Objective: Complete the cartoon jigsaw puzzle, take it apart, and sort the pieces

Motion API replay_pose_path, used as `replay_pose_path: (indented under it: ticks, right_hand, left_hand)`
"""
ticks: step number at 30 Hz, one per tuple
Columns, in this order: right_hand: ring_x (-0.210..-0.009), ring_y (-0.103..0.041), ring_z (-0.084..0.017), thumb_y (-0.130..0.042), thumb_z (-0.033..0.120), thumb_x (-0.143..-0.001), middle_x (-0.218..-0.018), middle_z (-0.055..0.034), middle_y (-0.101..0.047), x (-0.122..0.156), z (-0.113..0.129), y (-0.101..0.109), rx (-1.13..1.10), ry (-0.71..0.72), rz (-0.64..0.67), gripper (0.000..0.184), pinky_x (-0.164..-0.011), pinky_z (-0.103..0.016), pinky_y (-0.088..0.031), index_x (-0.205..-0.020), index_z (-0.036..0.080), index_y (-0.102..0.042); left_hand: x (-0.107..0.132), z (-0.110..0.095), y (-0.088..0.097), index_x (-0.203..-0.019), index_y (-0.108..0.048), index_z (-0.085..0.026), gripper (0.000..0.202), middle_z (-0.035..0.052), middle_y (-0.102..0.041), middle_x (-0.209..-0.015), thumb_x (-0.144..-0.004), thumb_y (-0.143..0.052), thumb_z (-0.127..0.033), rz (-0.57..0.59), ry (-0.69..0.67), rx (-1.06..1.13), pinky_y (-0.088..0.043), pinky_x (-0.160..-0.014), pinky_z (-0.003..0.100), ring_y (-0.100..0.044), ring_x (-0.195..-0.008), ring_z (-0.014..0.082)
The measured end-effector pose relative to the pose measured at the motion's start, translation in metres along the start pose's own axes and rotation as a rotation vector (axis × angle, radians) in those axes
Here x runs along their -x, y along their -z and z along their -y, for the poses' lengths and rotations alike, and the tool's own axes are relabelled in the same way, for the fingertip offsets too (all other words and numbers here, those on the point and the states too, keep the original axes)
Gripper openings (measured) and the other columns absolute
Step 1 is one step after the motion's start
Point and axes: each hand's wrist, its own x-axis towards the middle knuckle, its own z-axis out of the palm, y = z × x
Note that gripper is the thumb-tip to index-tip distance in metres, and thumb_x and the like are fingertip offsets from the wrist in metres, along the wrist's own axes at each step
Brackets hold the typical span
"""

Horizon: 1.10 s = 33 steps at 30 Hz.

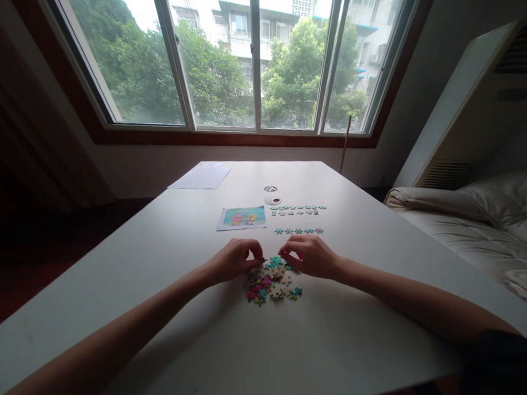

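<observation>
A heap of loose jigsaw puzzle pieces (275, 282) lies on the white table, some teal, pink or yellow and others showing a plain beige side. At the heap's upper left, my left hand (236, 258) pinches a small dark-looking puzzle piece (263, 260) between thumb and forefinger. My right hand (311, 254) is at the heap's upper right, fingers curled and tips close together over teal pieces; whatever they hold is too small to make out. Just beyond the hands runs a short row of separate puzzle pieces (298, 231).
Farther back are two more rows of puzzle pieces (296, 208) and a cartoon picture sheet (242, 217). Two small round items (273, 201) lie behind them. White paper (201, 178) rests at the table's (199, 349) far left corner. A padded seat (476, 230) stands to the right.
</observation>
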Motion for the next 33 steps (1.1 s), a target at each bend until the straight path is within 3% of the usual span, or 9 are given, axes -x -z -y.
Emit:
replay_pose_path:
  ticks: [6,13,26,29,33]
  right_hand:
    - [-0.061,-0.056,-0.009,-0.048,0.029,-0.082,-0.079,-0.0019,-0.064,0.000,0.008,0.000,0.000,0.038,-0.053,0.017,-0.060,-0.022,-0.041,-0.090,0.021,-0.060]
    - [-0.061,-0.056,-0.009,-0.048,0.028,-0.083,-0.075,0.0000,-0.064,0.000,0.010,0.000,0.051,0.075,-0.056,0.015,-0.060,-0.024,-0.038,-0.085,0.021,-0.060]
    - [-0.058,-0.052,-0.008,-0.048,0.027,-0.083,-0.072,0.0010,-0.064,0.001,0.009,0.001,0.128,0.153,-0.093,0.014,-0.058,-0.024,-0.034,-0.084,0.021,-0.060]
    - [-0.059,-0.053,-0.007,-0.049,0.025,-0.082,-0.074,0.0017,-0.064,0.001,0.000,0.003,0.151,0.176,-0.122,0.012,-0.058,-0.023,-0.034,-0.087,0.021,-0.059]
    - [-0.061,-0.054,-0.006,-0.052,0.023,-0.081,-0.076,0.0021,-0.065,-0.003,-0.015,0.011,0.171,0.197,-0.204,0.010,-0.058,-0.022,-0.035,-0.087,0.021,-0.059]
  left_hand:
    - [-0.002,-0.014,-0.001,-0.077,-0.061,-0.012,0.023,0.0031,-0.062,-0.072,-0.067,-0.063,-0.032,0.055,0.166,0.530,-0.043,-0.063,0.025,-0.055,-0.067,0.0128]
    - [0.000,-0.028,-0.002,-0.076,-0.063,-0.012,0.023,0.0028,-0.063,-0.071,-0.064,-0.067,-0.031,0.057,0.256,0.692,-0.042,-0.062,0.025,-0.055,-0.065,0.0121]
    - [-0.001,-0.028,-0.005,-0.079,-0.063,-0.012,0.025,0.0037,-0.064,-0.073,-0.065,-0.065,-0.032,0.088,0.248,0.664,-0.043,-0.064,0.026,-0.055,-0.067,0.0124]
    - [-0.002,-0.022,0.001,-0.089,-0.061,-0.013,0.031,0.0041,-0.063,-0.076,-0.068,-0.061,-0.036,0.088,0.193,0.524,-0.043,-0.062,0.025,-0.054,-0.066,0.0120]
    - [0.002,-0.008,0.020,-0.093,-0.059,-0.015,0.031,0.0024,-0.060,-0.076,-0.072,-0.056,-0.038,0.064,0.089,0.155,-0.041,-0.058,0.023,-0.051,-0.063,0.0111]
